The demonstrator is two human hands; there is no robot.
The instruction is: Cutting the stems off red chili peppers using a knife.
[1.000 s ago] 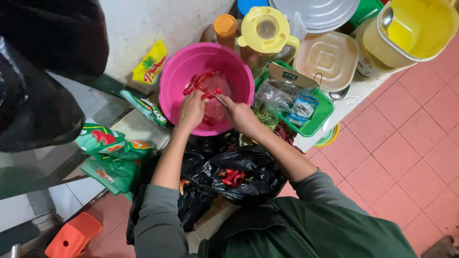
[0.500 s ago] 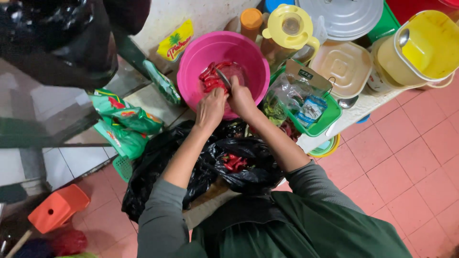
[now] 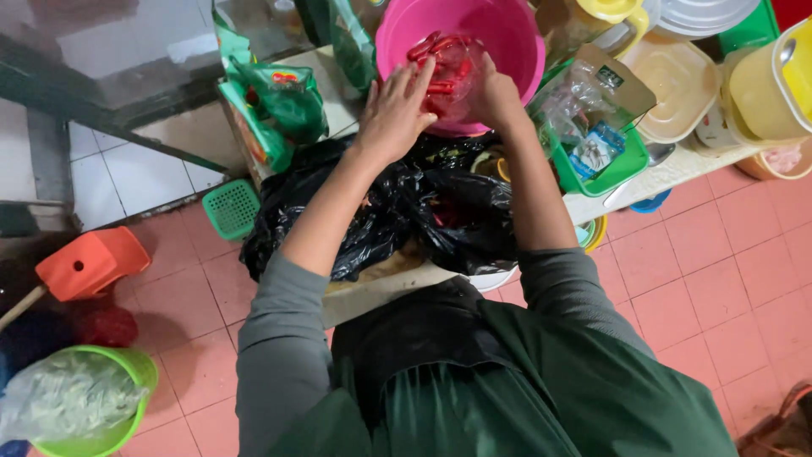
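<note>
Chillies (image 3: 440,72): red, long and glossy, bunched inside a clear plastic bag that is sitting in the bowl at the upper middle of the frame; several tips are poking out at the bag's upper left
Bowl (image 3: 516,42): bright pink, round, deep; its upper edge is running out of the frame
Left hand (image 3: 396,108): resting on the bowl's near rim, fingers spread apart and lying flat against the bag, thumb to the left
Right hand (image 3: 493,95): reaching into the bowl from the right, fingers curled together around the bag's side; fingertips are hidden behind the bag, so how tightly they are gripping cannot be told
Black bag (image 3: 406,211): crumpled and shiny, lying just below the bowl under both forearms, in the middle of the frame
Green packets (image 3: 283,101): standing left of the bowl, upper left of centre
Green tray (image 3: 622,169): right of the bowl, holding clear wrappers
Yellow tub (image 3: 774,80): sitting at the right edge, upper corner
Orange stool (image 3: 89,262): standing on the red tiled floor at the left edge
Green bucket (image 3: 135,372): lower left corner, holding a clear bag
</note>
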